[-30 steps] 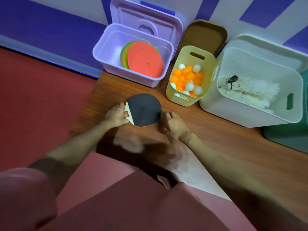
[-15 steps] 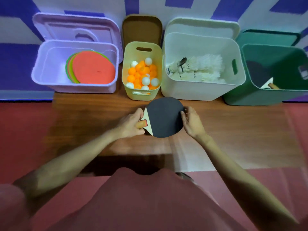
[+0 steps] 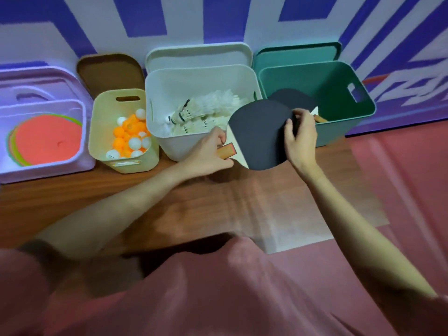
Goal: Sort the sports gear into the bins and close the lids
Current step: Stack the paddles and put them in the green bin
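The paddle (image 3: 258, 135) is in the air in front of the bins, its dark face up, over the gap between the white bin (image 3: 184, 146) and the green bin (image 3: 339, 132). The left hand (image 3: 211, 151) grips the handle at the paddle's 8 o'clock, fingers curled round it. The right hand (image 3: 300, 139) pinches the blade's rim at 3 o'clock, thumb on top and fingers folded over the edge.

The green bin, at 1 o'clock from the paddle, already holds a second paddle (image 3: 297, 99), so that looks like the right home. To do the step well, carry the blade toward 1 o'clock, high enough to clear the near rim. Lead with the blade end and tip it down into the bin, so it lies flat on its mate rather than standing propped on the wall. Let the right hand release first, then feed the handle in with the left.

Keep the handle away from the shuttlecocks (image 3: 208, 110) at 10 o'clock; they seem light and easy to crush. All four lids are open; the green lid (image 3: 298, 53) stands at the bin's 12 o'clock, ready to fold down.
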Demonstrator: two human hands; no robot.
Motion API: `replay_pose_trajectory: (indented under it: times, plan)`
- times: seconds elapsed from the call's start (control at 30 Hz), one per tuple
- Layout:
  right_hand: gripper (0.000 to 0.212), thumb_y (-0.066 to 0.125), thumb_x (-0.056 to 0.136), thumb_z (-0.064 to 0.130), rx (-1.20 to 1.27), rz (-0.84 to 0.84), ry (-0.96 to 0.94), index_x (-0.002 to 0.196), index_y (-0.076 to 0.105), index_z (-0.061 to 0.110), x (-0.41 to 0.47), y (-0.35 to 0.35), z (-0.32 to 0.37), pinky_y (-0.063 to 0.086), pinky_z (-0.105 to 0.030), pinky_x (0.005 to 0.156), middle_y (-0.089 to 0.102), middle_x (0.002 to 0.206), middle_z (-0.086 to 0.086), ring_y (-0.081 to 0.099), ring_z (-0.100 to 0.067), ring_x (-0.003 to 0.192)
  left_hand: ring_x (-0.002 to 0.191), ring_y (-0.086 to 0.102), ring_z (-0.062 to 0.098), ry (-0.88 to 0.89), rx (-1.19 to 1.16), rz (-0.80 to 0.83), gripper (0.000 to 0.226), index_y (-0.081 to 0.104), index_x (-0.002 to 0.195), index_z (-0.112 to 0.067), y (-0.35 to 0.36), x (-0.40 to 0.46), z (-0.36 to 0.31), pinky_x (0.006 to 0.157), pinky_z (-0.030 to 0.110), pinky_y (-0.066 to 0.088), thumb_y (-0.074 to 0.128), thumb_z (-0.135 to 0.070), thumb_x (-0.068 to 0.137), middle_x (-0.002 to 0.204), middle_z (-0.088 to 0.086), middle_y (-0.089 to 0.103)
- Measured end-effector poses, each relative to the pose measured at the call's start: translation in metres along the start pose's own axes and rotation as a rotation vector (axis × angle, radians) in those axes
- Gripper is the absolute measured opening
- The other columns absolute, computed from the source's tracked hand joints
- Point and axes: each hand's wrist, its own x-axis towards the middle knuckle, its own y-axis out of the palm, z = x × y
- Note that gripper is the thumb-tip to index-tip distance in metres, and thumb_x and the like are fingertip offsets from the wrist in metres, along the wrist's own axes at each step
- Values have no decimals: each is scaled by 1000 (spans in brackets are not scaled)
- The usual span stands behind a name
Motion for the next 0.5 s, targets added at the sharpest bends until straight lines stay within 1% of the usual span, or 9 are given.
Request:
replay_pose_trajectory:
  times: [0.07,0.13,0.17,0.2,0.27,0.33,0.37,0.43,0.5]
  plan:
    - [30,47,93,13,-8,-2,-13,119,53,1,28,-17,-20,32,-17,89,52,114,-20,52,-30,105,81,48,20,-19,5,-36,42,41,95,-15,13,24,-25,70,33,38,74,-17,69,86,-3,51]
    - [31,48,92,13,-1,9,-8,121,54,3,57,-32,-39,36,-23,94,49,115,-20,52,-30,105,91,52,22,-48,18,-80,42,43,97,-15,26,50,-51,78,37,44,74,-18,69,95,0,54]
    - [32,48,91,14,2,7,2,121,55,4,72,-38,-47,38,-27,96,49,115,-20,52,-30,105,92,53,23,-64,26,-97,41,44,98,-14,32,63,-63,79,38,45,73,-18,69,99,3,55]
    - [33,47,90,13,1,1,15,121,55,4,85,-44,-54,39,-30,97,50,114,-20,52,-32,106,90,53,22,-77,25,-107,40,44,98,-13,38,76,-76,76,38,45,72,-18,70,100,4,55]
    - [34,47,89,13,8,-4,52,120,55,2,111,-53,-68,38,-33,97,51,113,-21,51,-34,109,84,51,20,-96,12,-125,41,45,99,-13,49,101,-99,71,37,44,72,-20,69,94,0,50]
    - [34,46,89,12,3,9,90,120,54,0,135,-57,-83,38,-36,99,53,115,-21,50,-34,112,84,50,19,-116,23,-137,43,46,101,-11,59,126,-117,69,36,44,73,-21,69,92,-1,47]
    - [35,46,89,12,-8,22,102,120,54,0,146,-57,-91,38,-36,99,54,116,-22,50,-34,113,84,50,19,-127,32,-132,42,45,100,-11,64,136,-124,65,34,42,73,-21,69,93,1,47]
    - [37,48,87,10,-18,57,137,121,54,-2,165,-55,-105,40,-35,96,58,119,-22,53,-34,114,78,54,19,-159,34,-99,41,42,99,-10,74,155,-134,54,29,38,71,-20,72,90,2,48]
    - [37,50,86,5,-20,111,183,122,53,-4,179,-50,-117,41,-32,93,60,121,-20,56,-32,113,65,55,16,-202,25,-41,38,41,99,-8,83,170,-137,43,24,37,69,-17,75,84,3,50]
